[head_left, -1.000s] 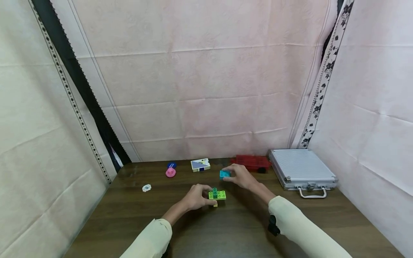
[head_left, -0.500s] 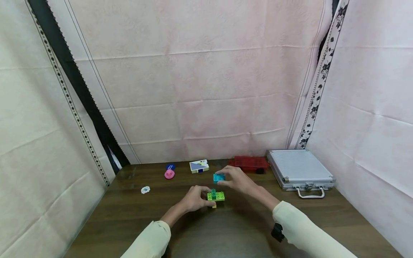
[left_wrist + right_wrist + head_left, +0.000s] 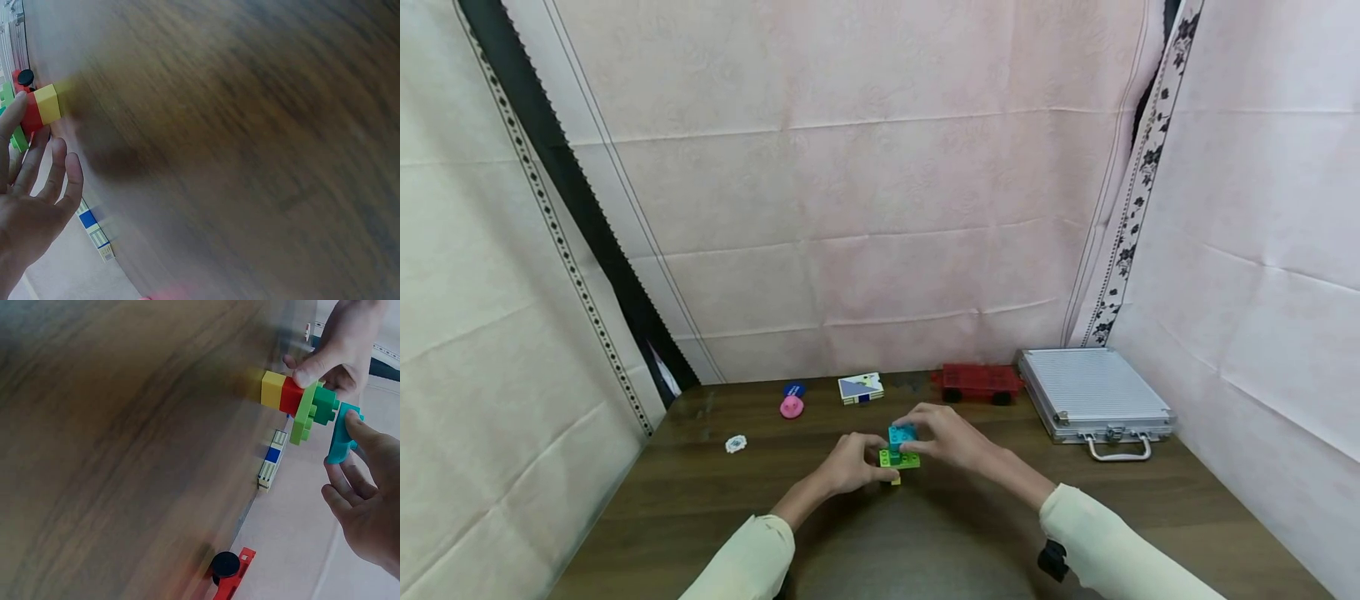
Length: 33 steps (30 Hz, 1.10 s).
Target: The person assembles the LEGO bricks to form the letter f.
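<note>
we see the left hand (image 3: pixel 848 463) pinching a small brick tower (image 3: pixel 299 404) that stands on the wooden surface (image 3: pixel 925 533), thumb on its red layer. the right hand (image 3: pixel 951 435) pinches a teal brick (image 3: pixel 340 434) just above the tower's dark green top, not quite seated. a red toy vehicle (image 3: pixel 977 382) and a silver case (image 3: pixel 1093 392) lie behind.
</note>
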Each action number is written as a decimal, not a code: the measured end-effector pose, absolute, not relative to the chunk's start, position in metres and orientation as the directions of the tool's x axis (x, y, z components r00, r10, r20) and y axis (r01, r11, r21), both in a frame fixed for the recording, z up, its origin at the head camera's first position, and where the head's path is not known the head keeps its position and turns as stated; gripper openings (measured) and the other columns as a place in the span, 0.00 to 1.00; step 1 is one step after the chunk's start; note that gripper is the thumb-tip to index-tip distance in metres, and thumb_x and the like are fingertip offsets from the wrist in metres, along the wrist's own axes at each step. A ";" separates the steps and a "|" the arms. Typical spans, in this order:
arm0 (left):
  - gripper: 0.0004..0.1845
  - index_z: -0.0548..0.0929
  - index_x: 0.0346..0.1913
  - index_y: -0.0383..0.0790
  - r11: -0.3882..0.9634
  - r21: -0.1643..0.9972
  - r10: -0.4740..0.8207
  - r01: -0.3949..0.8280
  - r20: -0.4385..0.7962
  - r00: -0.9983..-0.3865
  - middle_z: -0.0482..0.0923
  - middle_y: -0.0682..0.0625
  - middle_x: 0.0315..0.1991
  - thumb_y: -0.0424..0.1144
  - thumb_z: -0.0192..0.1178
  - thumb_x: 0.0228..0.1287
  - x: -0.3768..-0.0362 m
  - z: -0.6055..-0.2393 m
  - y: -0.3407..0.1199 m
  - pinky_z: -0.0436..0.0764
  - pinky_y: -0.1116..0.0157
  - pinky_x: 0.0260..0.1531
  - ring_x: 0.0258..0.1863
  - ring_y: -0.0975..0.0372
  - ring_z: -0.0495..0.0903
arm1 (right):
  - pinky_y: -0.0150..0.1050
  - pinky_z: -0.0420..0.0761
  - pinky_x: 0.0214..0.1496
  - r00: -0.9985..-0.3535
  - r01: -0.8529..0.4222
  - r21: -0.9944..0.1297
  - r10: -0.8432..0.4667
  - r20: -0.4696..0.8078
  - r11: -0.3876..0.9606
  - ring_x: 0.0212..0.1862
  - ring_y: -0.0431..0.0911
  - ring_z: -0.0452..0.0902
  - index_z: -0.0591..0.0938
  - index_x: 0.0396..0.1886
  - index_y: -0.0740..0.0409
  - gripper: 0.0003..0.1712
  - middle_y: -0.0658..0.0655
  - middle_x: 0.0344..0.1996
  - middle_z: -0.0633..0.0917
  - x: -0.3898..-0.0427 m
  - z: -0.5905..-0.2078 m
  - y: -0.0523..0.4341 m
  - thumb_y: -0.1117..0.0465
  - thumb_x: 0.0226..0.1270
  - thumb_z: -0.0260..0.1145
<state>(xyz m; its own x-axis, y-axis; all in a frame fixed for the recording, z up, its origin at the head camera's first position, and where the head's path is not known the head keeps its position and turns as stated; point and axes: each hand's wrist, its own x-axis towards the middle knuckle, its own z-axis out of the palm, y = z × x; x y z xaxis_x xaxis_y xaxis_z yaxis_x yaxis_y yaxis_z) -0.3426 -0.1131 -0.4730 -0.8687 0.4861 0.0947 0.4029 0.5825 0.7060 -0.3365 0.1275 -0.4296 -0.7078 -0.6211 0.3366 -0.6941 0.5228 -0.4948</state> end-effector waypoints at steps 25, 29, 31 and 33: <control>0.21 0.86 0.54 0.37 0.558 0.712 0.502 0.427 0.121 -0.856 0.86 0.52 0.42 0.44 0.76 0.63 -0.342 -0.473 -0.113 0.85 0.64 0.38 0.38 0.62 0.82 | 0.49 0.85 0.50 -0.702 -0.696 -0.487 -0.643 0.306 0.527 0.48 0.44 0.81 0.85 0.61 0.56 0.20 0.52 0.50 0.84 -0.335 -0.432 0.126 0.57 0.72 0.71; 0.21 0.86 0.55 0.36 0.551 0.713 0.506 0.434 0.128 -0.853 0.86 0.51 0.43 0.44 0.76 0.63 -0.341 -0.473 -0.113 0.85 0.64 0.38 0.38 0.63 0.83 | 0.49 0.85 0.49 -0.700 -0.698 -0.482 -0.648 0.300 0.530 0.48 0.45 0.81 0.85 0.61 0.56 0.20 0.53 0.50 0.84 -0.334 -0.430 0.125 0.58 0.72 0.72; 0.21 0.86 0.55 0.36 0.548 0.714 0.506 0.437 0.133 -0.852 0.86 0.51 0.43 0.44 0.76 0.63 -0.341 -0.472 -0.113 0.85 0.63 0.38 0.39 0.62 0.83 | 0.47 0.85 0.49 -0.700 -0.698 -0.475 -0.649 0.298 0.535 0.47 0.44 0.81 0.86 0.60 0.56 0.20 0.53 0.49 0.84 -0.334 -0.429 0.124 0.58 0.72 0.72; 0.22 0.86 0.55 0.36 0.547 0.716 0.504 0.433 0.131 -0.854 0.86 0.50 0.43 0.44 0.76 0.63 -0.340 -0.472 -0.113 0.85 0.63 0.38 0.39 0.62 0.83 | 0.45 0.86 0.48 -0.703 -0.698 -0.464 -0.647 0.296 0.546 0.47 0.44 0.81 0.86 0.60 0.55 0.19 0.52 0.49 0.84 -0.333 -0.429 0.124 0.58 0.72 0.72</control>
<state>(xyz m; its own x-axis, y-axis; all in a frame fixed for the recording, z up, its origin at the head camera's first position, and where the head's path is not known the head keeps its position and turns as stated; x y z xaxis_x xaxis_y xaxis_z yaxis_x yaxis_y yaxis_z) -0.3402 -0.1130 -0.4720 -0.8535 0.5043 0.1311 0.4334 0.5475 0.7158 -0.3333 0.1240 -0.4288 -0.7026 -0.6472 0.2959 -0.6980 0.5456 -0.4639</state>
